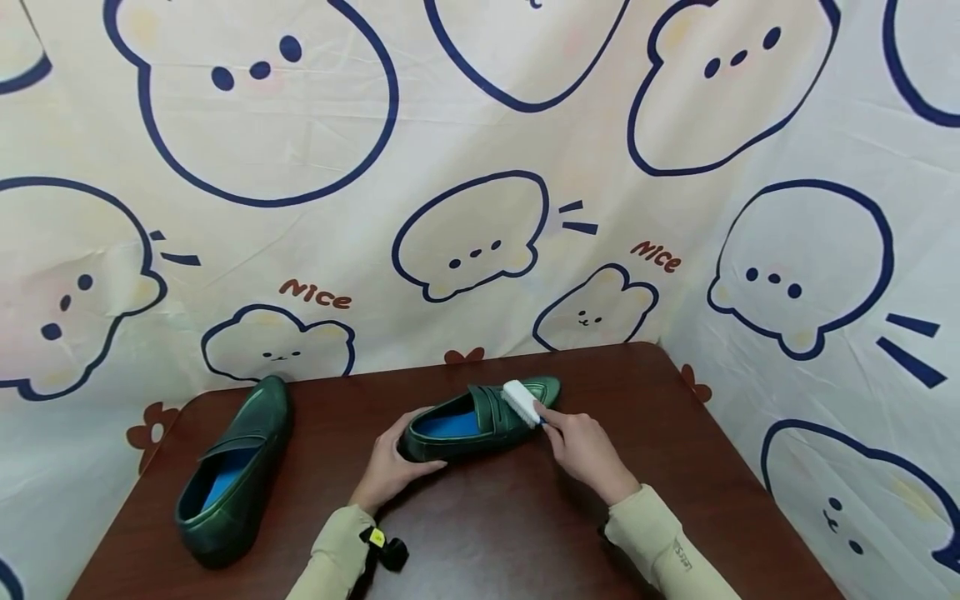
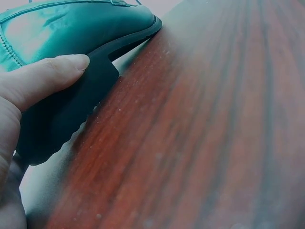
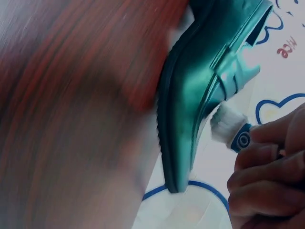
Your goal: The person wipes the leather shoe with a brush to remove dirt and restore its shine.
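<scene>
A dark green loafer [image 1: 480,444] with a blue insole lies on the table, its toe pointing right in the head view. My left hand [image 1: 395,460] grips it round the heel; the left wrist view has the thumb [image 2: 71,67] against the shoe's heel end. With curled fingers, my right hand [image 1: 591,450] holds a small brush [image 1: 519,402] with white bristles and a blue part near the fingers. The bristles are over the upper, by the strap; in the right wrist view the brush [image 3: 228,124] is close to it, and contact is hard to tell.
A matching green loafer [image 1: 243,475] stands at the table's left side, toe toward the back. The brown wooden table [image 1: 480,533] meets a white cloth [image 1: 480,142] printed with cartoon animals behind and at the right. A black wrist strap [image 1: 390,552] sits on my left sleeve.
</scene>
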A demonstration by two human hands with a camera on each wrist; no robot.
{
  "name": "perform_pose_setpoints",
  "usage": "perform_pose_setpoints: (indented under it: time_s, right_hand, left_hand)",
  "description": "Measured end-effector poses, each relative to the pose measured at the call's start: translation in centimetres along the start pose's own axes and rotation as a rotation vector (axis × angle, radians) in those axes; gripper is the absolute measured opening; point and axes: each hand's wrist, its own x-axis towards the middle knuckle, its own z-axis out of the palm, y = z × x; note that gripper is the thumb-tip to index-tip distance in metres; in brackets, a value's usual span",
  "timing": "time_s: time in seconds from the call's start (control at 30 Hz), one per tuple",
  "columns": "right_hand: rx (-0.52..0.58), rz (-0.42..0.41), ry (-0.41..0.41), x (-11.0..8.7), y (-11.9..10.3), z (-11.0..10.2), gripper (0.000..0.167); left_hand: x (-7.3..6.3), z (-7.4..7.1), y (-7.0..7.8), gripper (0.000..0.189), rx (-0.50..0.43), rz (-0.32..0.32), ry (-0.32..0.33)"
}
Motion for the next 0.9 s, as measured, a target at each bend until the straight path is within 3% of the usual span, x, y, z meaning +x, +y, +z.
perform_pose_setpoints:
  time_s: [0.23,0.43,0.57,0.73,0.9]
  right_hand:
    - [-0.229,0.027,0.112,0.2,1.6,-0.6,0.043]
    - [-0.29,0.074,0.222,0.4,2.2,-0.8,0.04]
    - [-0.176,0.072,0.218,0.5,1.4,-0.9,0.042]
    - [0.026,0.002,0.139,0.6,-1.1,-0.5,0.043]
    - [0.088,-0.044,0.095,1.0,-3.1,0.7,0.046]
  left_hand:
    - [0.0,-0.3,-0.2,0.085,0.026,0.004,-0.005]
    - [-0.2,-0.2,0.0,0.084,0.045,0.03,0.009]
    - [-0.3,0.2,0.2,0.086,0.05,0.042,0.038]
    - [-0.3,0.6,0.4,0.092,0.08,0.077,0.091]
    - [-0.3,0.7,0.3,0.088,0.103,0.116,0.114]
